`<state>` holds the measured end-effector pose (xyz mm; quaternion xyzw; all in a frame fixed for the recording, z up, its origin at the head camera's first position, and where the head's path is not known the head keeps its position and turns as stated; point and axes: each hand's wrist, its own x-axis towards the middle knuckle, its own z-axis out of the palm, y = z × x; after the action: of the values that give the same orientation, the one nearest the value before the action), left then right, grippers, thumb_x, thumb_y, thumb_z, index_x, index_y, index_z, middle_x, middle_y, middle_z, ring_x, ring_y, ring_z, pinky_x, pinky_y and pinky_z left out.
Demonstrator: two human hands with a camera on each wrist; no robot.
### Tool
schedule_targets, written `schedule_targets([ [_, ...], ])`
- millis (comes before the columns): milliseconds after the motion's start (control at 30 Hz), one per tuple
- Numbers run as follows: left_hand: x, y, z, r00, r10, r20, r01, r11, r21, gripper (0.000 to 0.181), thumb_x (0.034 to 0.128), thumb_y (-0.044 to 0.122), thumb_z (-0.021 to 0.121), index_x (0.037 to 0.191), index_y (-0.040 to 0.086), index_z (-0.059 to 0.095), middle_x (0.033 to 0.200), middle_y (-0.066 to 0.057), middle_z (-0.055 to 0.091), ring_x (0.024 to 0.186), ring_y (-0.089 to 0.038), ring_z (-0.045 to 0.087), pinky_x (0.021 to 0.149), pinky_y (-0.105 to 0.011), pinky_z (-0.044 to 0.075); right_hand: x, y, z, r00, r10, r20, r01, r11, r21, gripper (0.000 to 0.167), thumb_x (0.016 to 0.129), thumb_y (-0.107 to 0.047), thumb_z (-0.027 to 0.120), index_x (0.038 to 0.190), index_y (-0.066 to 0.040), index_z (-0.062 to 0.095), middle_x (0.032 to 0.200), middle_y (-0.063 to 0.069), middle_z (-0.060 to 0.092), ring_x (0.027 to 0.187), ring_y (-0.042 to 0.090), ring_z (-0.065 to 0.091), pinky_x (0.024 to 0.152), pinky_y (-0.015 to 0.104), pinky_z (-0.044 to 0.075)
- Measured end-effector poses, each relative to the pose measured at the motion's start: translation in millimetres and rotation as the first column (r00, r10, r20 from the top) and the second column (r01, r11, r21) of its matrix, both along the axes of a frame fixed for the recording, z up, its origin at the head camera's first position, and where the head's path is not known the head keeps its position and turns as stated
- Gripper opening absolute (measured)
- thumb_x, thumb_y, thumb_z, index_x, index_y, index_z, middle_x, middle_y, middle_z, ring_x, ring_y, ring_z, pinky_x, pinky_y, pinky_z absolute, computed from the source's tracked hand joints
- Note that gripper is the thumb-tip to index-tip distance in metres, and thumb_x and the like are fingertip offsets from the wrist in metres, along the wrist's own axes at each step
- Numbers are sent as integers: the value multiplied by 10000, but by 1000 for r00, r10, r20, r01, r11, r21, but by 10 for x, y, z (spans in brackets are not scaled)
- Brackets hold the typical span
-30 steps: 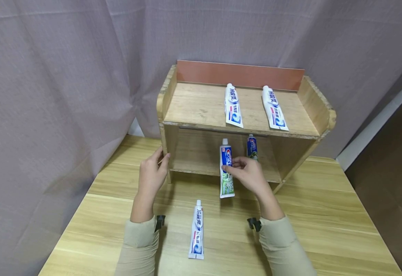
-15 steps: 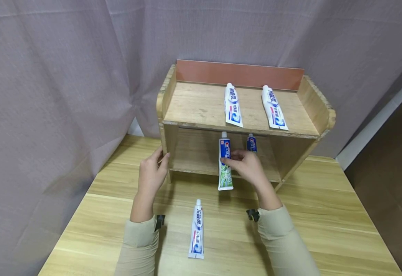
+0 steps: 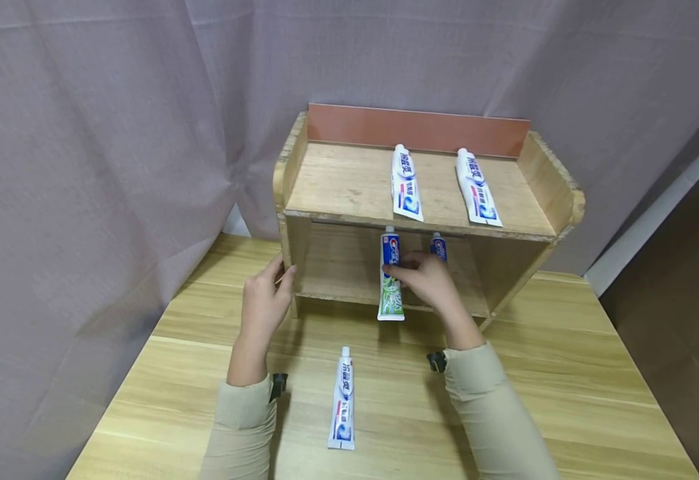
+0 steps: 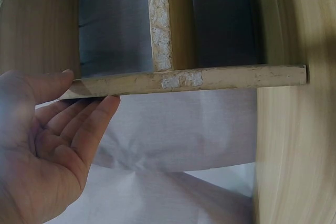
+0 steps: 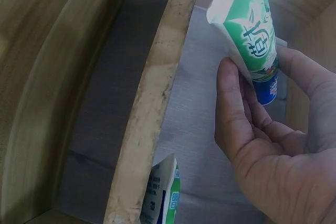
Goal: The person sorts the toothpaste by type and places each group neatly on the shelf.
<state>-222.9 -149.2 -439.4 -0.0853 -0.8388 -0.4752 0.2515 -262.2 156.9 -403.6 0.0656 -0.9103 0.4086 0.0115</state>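
Note:
My right hand (image 3: 430,279) pinches a blue-and-green toothpaste tube (image 3: 391,293) between thumb and fingers. The tube's cap points into the lower compartment of the wooden shelf (image 3: 349,212), and its flat end sticks out in front. In the right wrist view the same tube (image 5: 254,38) is held clear of the lower board. With thumb on one side and fingers on the other, my left hand (image 3: 265,297) grips the shelf's left side panel (image 4: 131,82). Another blue-and-green tube (image 3: 438,247) lies in the lower compartment, partly hidden behind my right hand.
Two white toothpaste tubes (image 3: 407,183) lie apart on the top board, in front of a reddish-brown back panel (image 3: 415,130). One more white tube (image 3: 342,400) lies on the wooden table (image 3: 397,413) between my forearms. A grey curtain (image 3: 115,133) hangs behind.
My right hand has moved forward and carried the blue-and-green tube farther into the lower compartment. The left hand has stayed on the side panel.

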Motion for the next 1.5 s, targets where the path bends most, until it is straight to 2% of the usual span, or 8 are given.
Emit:
schedule_targets([
  [233, -2, -3, -3, 1000, -1, -16, 1, 1000, -7, 338, 1009, 147, 626, 1308, -13, 631, 1190, -219, 691, 1080, -331, 695, 830, -315, 622, -52, -7, 8, 1000, -4, 7, 5, 1000, -17, 406, 870, -453, 764, 929, -56, 697, 811, 77, 693, 701, 252, 619, 597, 316, 528],
  [467, -12, -7, -2, 1000, -2, -23, 1, 1000, -9, 334, 1008, 141, 627, 1304, -14, 634, 1185, -219, 692, 1073, -332, 698, 824, -318, 624, -104, -20, 41, 1000, -2, 18, 3, 998, -58, 419, 867, -423, 780, 996, -31, 708, 845, 96, 718, 760, 294, 670, 634, 311, 551],
  [667, -11, -8, 0, 1000, 6, -26, -6, 1000, -14, 332, 1007, 138, 626, 1303, -12, 637, 1181, -219, 694, 1064, -331, 701, 818, -313, 625, -139, -26, 61, 1000, 7, 0, -7, 998, -59, 402, 876, -393, 779, 986, -11, 720, 844, 116, 719, 763, 322, 674, 621, 310, 544],
  [933, -12, -7, 7, 1000, 7, -15, -7, 1000, -9, 336, 1004, 138, 629, 1308, -6, 635, 1184, -219, 693, 1067, -327, 702, 827, -307, 622, -181, -30, 72, 1000, 7, 24, -4, 996, -94, 433, 870, -390, 788, 1039, 2, 715, 892, 137, 727, 785, 313, 695, 668, 317, 582],
  [1200, -10, -5, 1, 1000, 12, -9, -12, 1000, -14, 335, 1006, 147, 628, 1307, 1, 639, 1174, -213, 699, 1057, -323, 706, 822, -312, 626, -245, -17, 40, 998, -6, 61, 14, 990, -140, 484, 853, -386, 808, 1098, 17, 698, 967, 158, 729, 803, 292, 708, 767, 418, 634],
  [1500, -6, -6, 6, 1000, 6, -8, -6, 1000, -16, 345, 1008, 146, 626, 1317, -7, 628, 1193, -219, 689, 1076, -336, 696, 831, -323, 622, -299, -18, 29, 1000, -19, 2, 19, 995, -99, 407, 838, -370, 823, 980, -1, 727, 769, 97, 703, 705, 275, 672, 617, 327, 598],
])
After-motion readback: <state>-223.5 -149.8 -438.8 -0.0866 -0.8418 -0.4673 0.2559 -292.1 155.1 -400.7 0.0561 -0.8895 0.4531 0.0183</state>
